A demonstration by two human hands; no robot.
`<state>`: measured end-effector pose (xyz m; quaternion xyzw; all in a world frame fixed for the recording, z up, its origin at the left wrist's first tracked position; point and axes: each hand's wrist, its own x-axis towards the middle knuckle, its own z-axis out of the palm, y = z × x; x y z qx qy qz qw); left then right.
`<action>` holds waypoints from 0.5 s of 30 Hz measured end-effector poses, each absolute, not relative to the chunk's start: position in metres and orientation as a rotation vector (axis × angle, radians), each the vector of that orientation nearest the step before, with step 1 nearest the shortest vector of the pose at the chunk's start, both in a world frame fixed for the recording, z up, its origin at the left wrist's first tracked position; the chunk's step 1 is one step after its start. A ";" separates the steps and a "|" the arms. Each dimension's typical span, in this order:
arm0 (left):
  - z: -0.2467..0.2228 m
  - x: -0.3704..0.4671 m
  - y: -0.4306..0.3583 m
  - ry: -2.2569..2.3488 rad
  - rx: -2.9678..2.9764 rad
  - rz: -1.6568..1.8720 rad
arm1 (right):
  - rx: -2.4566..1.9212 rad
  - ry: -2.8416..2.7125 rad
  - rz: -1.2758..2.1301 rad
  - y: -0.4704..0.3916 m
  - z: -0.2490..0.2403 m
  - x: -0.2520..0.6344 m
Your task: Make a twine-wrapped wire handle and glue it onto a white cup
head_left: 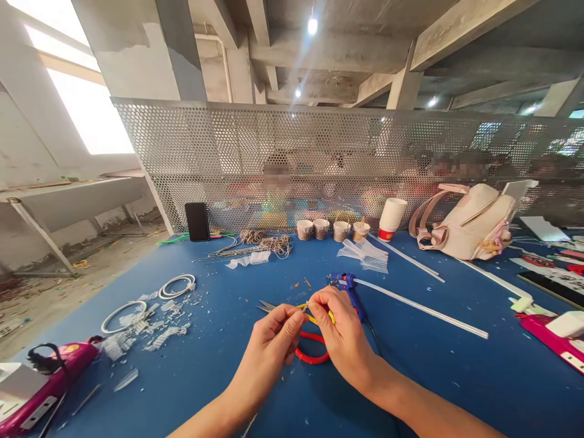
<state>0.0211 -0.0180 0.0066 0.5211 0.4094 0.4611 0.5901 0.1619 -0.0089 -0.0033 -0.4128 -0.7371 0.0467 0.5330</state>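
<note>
My left hand (277, 333) and my right hand (340, 325) meet over the middle of the table, thumb and fingers of each pinched together. Between the fingertips is a small, pale bit of something, too tiny to name. Right below them lies a pair of scissors (312, 359) with red and yellow handles, partly hidden by the hands, its blades pointing left. Just beyond my right hand rests a blue glue gun (356, 299), with a long clear glue stick (424, 308) running from its back to the right.
White cable coils (123, 316) and plastic scraps lie left. Farther back are a phone (198, 221), grey cord bundles (274, 244), several small cups (341, 231), stacked paper cups (393, 214) and a backpack (474, 225). Pink power strips (542, 331) sit at both sides; a perforated screen (237, 146) closes the back.
</note>
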 end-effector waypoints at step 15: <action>0.007 0.024 -0.018 0.874 1.105 1.062 | -1.009 -1.711 0.412 -0.010 -0.003 0.162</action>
